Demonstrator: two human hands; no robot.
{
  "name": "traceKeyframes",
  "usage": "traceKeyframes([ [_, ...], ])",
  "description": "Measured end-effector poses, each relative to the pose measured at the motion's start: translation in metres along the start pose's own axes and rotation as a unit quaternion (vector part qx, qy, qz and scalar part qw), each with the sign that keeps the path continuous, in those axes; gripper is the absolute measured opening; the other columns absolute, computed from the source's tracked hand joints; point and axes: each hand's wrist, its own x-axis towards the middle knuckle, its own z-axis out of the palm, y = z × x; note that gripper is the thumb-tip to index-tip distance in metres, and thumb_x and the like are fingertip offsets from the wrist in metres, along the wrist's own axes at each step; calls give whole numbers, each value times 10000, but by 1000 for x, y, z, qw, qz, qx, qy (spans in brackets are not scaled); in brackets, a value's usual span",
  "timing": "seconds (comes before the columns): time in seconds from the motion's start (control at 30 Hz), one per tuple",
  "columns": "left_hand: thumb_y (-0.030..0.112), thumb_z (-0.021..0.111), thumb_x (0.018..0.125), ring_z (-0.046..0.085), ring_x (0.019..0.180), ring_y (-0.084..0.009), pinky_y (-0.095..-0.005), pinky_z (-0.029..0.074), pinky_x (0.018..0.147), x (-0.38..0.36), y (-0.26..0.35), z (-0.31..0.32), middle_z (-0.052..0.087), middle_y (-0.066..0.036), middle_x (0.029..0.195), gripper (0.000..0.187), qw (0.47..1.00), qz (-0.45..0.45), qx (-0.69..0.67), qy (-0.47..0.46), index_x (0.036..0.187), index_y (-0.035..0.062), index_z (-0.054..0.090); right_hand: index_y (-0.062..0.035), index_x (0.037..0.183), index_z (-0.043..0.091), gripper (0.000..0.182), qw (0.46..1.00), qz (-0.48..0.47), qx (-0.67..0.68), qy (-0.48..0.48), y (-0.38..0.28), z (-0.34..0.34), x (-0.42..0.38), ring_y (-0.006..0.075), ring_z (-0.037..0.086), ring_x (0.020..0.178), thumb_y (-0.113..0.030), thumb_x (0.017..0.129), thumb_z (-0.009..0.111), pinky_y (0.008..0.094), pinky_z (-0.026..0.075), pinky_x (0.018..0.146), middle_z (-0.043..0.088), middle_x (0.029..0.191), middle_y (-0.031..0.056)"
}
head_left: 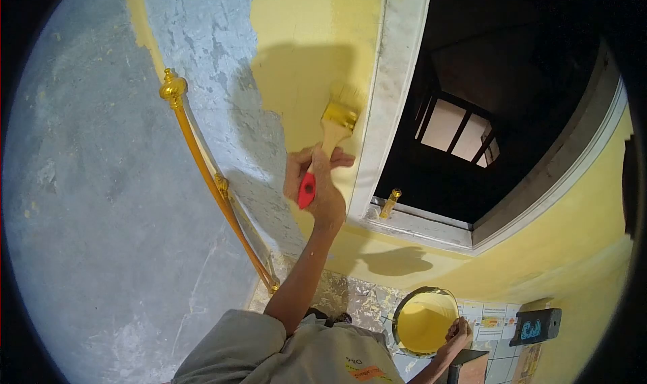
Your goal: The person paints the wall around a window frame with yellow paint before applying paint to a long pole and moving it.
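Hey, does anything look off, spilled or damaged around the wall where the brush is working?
No spill shows. The wall is patchy: bare, mottled grey plaster beside fresh yellow paint where the right hand holds the paintbrush. The left hand grips the paint bucket, which looks level.

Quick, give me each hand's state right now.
Left hand: closed around the paintbrush, bristles on the yellow wall.
Right hand: gripping the paint bucket at its rim.

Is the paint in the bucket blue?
No, the paint in the bucket is yellow, like the fresh patch on the wall under the brush.
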Motion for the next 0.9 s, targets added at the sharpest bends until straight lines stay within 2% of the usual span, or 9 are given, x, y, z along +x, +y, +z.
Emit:
traceKeyframes([
  [0.03, 108, 497, 887, 621, 582, -224, -315, 516, 560, -3, 2, -3, 599, -191, 729, 153, 999, -31, -5, 8, 845, -33, 455, -95, 598, 444, 252, 1000, 2, 1, 2, 2, -1, 1, 35, 220, 411, -160, 828, 523, 219, 142, 375, 310, 502, -56],
  [0.23, 118, 511, 885, 624, 586, -232, -318, 509, 565, 25, 13, 39, 602, -191, 719, 153, 997, 34, -72, 16, 859, -24, 462, -90, 597, 448, 263, 1000, 0, -8, -22, 1, -7, 2, 36, 218, 410, -170, 836, 521, 221, 146, 380, 307, 498, -53],
  [0.3, 109, 506, 887, 625, 586, -231, -322, 511, 574, 20, -9, 32, 600, -187, 717, 144, 994, 97, 39, -28, 854, -26, 466, -88, 598, 455, 264, 1000, 1, -13, -23, 1, -9, 3, 35, 220, 409, -173, 839, 518, 218, 145, 378, 310, 495, -53],
  [0.43, 90, 482, 895, 630, 607, -219, -313, 513, 644, -10, 4, 6, 589, -156, 700, 128, 1000, 1, 11, -24, 859, -32, 464, -87, 599, 455, 260, 1000, 4, -5, 20, 3, -10, -1, 36, 219, 408, -172, 836, 522, 222, 141, 378, 309, 495, -54],
  [0.57, 108, 497, 893, 627, 596, -214, -310, 509, 656, 16, 21, 31, 583, -155, 729, 153, 996, 90, -5, 0, 856, -35, 462, -84, 604, 462, 255, 1000, 3, 4, 4, 16, -21, 8, 36, 241, 403, -178, 832, 528, 215, 146, 377, 332, 503, -53],
  [0.63, 117, 497, 896, 624, 605, -208, -302, 503, 661, 24, 18, 36, 594, -146, 695, 156, 996, 88, -11, 0, 849, -28, 464, -83, 605, 463, 255, 1000, 1, 0, -3, 17, -21, 9, 36, 250, 402, -182, 831, 529, 210, 150, 375, 340, 504, -51],
  [0.7, 112, 493, 897, 623, 617, -206, -298, 503, 660, 23, -2, 23, 605, -149, 715, 146, 985, 110, 116, -63, 846, -22, 465, -87, 604, 461, 254, 1000, -2, 4, 2, 12, -16, 7, 35, 248, 403, -181, 832, 526, 209, 146, 375, 338, 504, -51],
  [0.83, 90, 497, 895, 609, 608, -167, -262, 474, 599, -3, 2, -2, 617, -141, 726, 119, 999, 8, 20, -42, 848, -16, 470, -93, 603, 454, 253, 1000, 6, 0, 24, 5, -12, 2, 33, 238, 408, -177, 832, 522, 214, 140, 376, 326, 504, -53],
  [0.9, 87, 498, 893, 604, 597, -161, -263, 469, 574, 10, 12, 12, 615, -145, 746, 121, 998, 53, 19, -31, 851, -22, 468, -95, 603, 455, 256, 1000, 4, -4, 0, 4, -13, 3, 28, 235, 409, -181, 836, 519, 213, 140, 373, 326, 506, -55],
])
